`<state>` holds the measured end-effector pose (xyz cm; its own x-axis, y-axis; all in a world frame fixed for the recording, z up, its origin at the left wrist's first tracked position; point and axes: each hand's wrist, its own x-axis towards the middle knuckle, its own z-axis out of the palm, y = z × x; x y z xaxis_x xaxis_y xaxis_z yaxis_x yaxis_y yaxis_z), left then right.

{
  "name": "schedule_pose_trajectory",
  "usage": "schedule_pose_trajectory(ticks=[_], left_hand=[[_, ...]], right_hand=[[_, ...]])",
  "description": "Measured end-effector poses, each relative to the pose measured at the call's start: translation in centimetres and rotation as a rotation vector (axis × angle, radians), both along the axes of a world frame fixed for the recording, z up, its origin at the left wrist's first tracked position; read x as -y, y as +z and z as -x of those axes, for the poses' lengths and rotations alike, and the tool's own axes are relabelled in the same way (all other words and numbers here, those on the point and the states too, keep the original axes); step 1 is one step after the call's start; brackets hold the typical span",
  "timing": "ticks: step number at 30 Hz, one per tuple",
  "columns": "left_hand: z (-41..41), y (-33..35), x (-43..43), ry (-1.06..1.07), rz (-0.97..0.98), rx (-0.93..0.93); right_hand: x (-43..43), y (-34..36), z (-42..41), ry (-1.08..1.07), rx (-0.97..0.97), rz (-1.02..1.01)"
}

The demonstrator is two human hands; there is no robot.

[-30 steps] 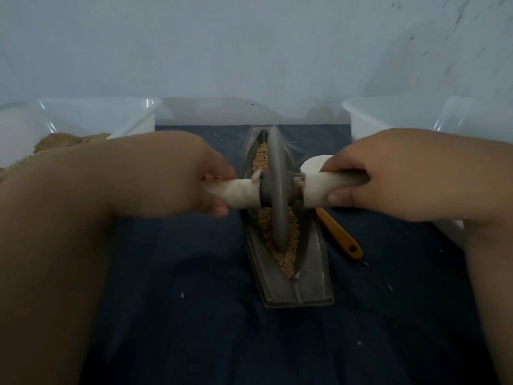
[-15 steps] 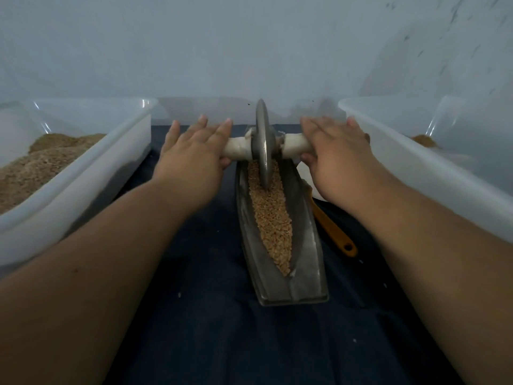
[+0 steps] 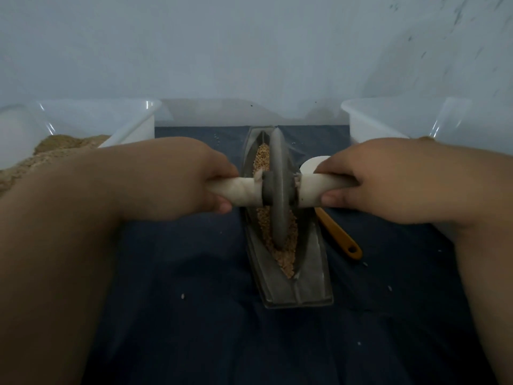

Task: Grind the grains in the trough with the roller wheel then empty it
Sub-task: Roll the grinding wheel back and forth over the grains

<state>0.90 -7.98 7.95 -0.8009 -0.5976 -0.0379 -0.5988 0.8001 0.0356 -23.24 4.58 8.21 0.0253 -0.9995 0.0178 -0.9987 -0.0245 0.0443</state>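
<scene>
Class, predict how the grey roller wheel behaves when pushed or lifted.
The grey disc-shaped roller wheel probably feels heavy: it looks solid metal. Standing on edge in the grey boat-shaped trough, it likely rolls lengthwise easily, but may tip sideways if released.

Dark blue cloth (image 3: 194,343) bears the trough (image 3: 311,287), left tub (image 3: 133,126), right tub (image 3: 369,120), stray grains (image 3: 183,296), seemingly an orange-handled scoop (image 3: 337,234).

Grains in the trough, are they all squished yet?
Not yet. Done: the tan grains lie in the grey metal trough. In hand: the left hand and right hand grip the white handles of the grey roller wheel. Left: many look whole; the trough is not emptied.
</scene>
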Motion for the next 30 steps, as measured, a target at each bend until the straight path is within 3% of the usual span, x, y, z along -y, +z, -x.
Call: schedule_pose_trajectory(ticks=[5,10,13,19,25,30], left_hand=[[1.2,-2.2,1.7,0.066,0.058,-0.141],[3.5,-5.7,3.2,0.235,0.457,-0.262],[3.7,-6.4,3.7,0.242,0.473,-0.267],[2.1,-4.4,2.5,0.158,0.276,-0.153],[0.5,-1.0,-0.6,0.068,-0.048,0.046],[0.4,-0.9,-0.7,0.096,-0.093,0.083]], right_hand=[[3.4,-3.0,0.9,-0.006,0.161,0.216],[6.3,-5.7,1.4,-0.087,0.187,0.523],[6.7,-6.2,1.5,-0.087,0.124,0.576],[4.5,-3.8,0.8,-0.020,0.049,0.381],[0.7,-0.4,0.7,0.033,0.080,-0.014],[0.7,-0.4,0.7,0.026,0.157,0.048]])
